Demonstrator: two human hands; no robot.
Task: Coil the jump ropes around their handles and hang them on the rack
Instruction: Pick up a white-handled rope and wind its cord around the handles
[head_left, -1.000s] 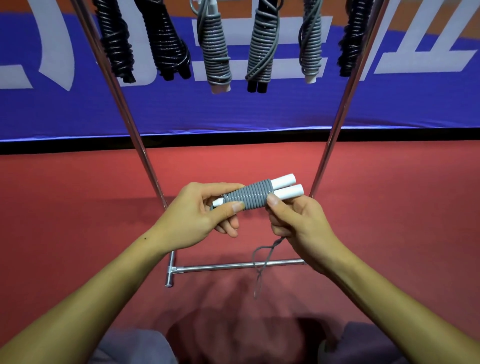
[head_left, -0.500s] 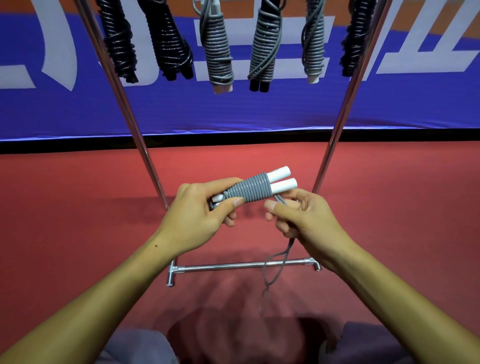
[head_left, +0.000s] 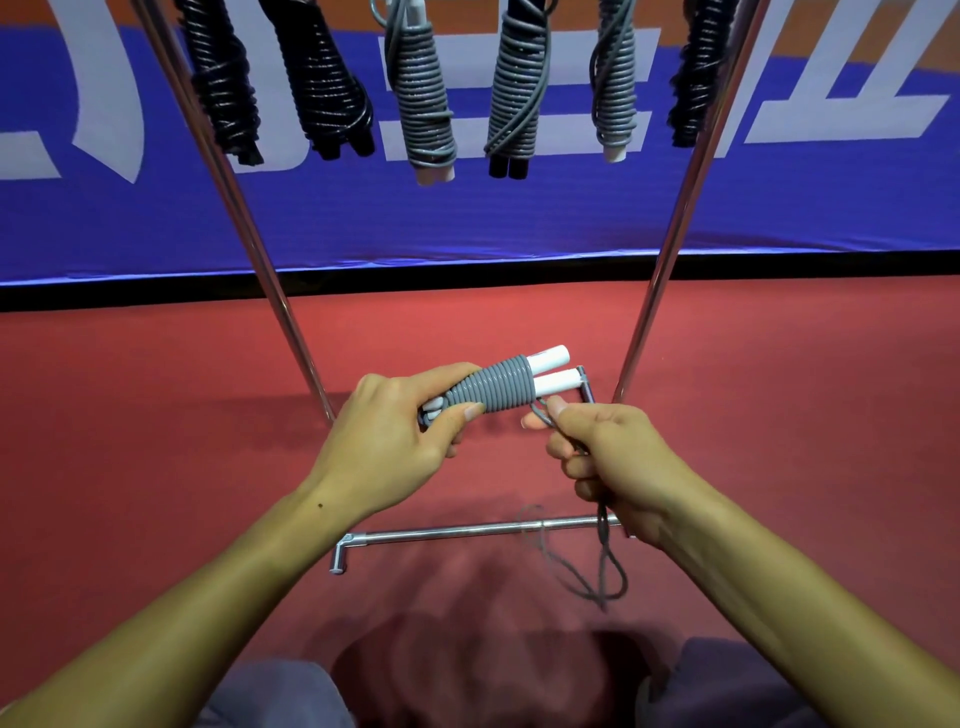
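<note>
My left hand (head_left: 395, 441) grips a grey jump rope (head_left: 493, 387) wound tightly round its two white handles, whose ends stick out to the upper right. My right hand (head_left: 608, 457) pinches the loose grey rope tail (head_left: 605, 566) just below the handles; the tail runs through the fist and hangs down in a loop. The chrome rack (head_left: 670, 249) stands in front of me, its two slanted poles either side of my hands. Several coiled ropes hang from its top, black ones (head_left: 322, 88) and grey ones (head_left: 423, 98).
The rack's low cross bar (head_left: 457, 531) lies on the red floor just beyond my knees (head_left: 280, 696). A blue banner with white lettering (head_left: 467, 218) runs along the back wall.
My right hand has slid off the bundle and moved right and down, drawing the loose rope tail out. The bundle in my left hand has tilted up slightly.
</note>
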